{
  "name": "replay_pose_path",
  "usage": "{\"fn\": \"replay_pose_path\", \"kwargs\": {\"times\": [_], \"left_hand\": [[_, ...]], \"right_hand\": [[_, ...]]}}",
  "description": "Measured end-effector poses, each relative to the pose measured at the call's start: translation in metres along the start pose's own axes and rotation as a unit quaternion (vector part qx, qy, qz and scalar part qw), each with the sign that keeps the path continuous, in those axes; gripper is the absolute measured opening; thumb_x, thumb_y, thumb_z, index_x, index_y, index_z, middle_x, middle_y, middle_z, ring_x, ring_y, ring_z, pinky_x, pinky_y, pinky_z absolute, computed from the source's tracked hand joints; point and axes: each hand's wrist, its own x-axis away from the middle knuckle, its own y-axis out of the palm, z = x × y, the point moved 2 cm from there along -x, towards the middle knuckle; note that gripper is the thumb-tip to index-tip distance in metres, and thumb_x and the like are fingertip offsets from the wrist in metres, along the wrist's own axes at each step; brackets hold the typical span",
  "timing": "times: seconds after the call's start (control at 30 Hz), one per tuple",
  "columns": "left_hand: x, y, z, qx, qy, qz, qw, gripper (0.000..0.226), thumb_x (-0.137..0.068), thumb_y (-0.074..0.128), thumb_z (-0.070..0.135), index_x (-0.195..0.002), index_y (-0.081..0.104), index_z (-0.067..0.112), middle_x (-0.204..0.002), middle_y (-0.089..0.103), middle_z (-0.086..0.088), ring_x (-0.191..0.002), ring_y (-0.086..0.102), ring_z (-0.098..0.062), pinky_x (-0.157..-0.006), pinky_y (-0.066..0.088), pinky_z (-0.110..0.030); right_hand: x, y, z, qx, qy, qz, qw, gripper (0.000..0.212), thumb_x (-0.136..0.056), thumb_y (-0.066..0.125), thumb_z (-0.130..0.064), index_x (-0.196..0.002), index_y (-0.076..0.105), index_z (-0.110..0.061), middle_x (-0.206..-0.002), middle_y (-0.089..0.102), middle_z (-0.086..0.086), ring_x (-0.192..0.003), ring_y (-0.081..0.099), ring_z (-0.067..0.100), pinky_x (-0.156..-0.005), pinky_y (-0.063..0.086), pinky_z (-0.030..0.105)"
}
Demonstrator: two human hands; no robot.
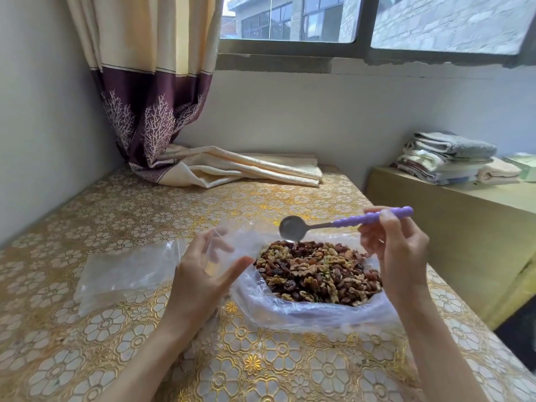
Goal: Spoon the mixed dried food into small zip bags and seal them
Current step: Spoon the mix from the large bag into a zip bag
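The right hand [397,250] pinches a purple-handled spoon [342,223] above a bag of dried food [319,272], while the left hand [203,274] grips a small clear zip bag [232,242] beside it on the worktop [261,367].

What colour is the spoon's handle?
Purple, a beaded plastic handle on a metal spoon bowl; clear in the head view.

On the tabletop [116,329] a large open bag [313,314] holds the mixed dried food [319,274]. To its left lies a pile of small zip bags [124,271]. The left hand [203,274] holds one small zip bag [223,242] up between pile and food. The right hand [397,248] holds a spoon [342,223] over the food's far edge. Behind, a curtain [232,169] end rests on the tabletop; folded towels [452,158] sit on a shelf [464,213] to the right.
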Motion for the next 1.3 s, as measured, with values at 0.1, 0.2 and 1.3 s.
{"fn": "replay_pose_path", "kwargs": {"times": [0.1,0.2,1.3], "left_hand": [[0.001,0.0,0.0,-0.004,0.0,-0.003,1.0,0.088,-0.051,0.052,0.086,-0.114,0.051,0.024,-0.088,0.063,0.007,-0.08,0.063,-0.016,-0.075,0.053,-0.034],[0.001,0.0,-0.001,0.006,-0.001,-0.005,1.0,0.089,-0.05,0.052,0.087,-0.113,0.051,0.025,-0.086,0.064,0.007,-0.077,0.065,-0.017,-0.072,0.053,-0.031],[0.001,0.002,0.002,-0.022,0.007,-0.042,0.999,0.093,-0.048,0.05,0.089,-0.114,0.051,0.024,-0.086,0.062,0.009,-0.07,0.065,-0.017,-0.065,0.056,-0.037]], "right_hand": [[-0.008,-0.017,0.001,0.117,-0.045,0.054,0.991,0.02,-0.092,0.048,-0.016,-0.078,0.062,-0.019,-0.055,0.063,-0.009,-0.048,0.05,0.003,-0.053,0.043,0.022],[-0.011,-0.025,-0.001,0.183,-0.072,0.077,0.978,0.016,-0.084,0.045,-0.031,-0.074,0.056,-0.025,-0.06,0.068,-0.015,-0.052,0.051,0.003,-0.06,0.043,0.028],[-0.009,-0.025,0.009,0.06,0.123,0.111,0.984,0.023,-0.091,0.044,-0.01,-0.07,0.055,-0.006,-0.058,0.064,0.008,-0.043,0.038,0.008,-0.037,0.031,0.016]]}}
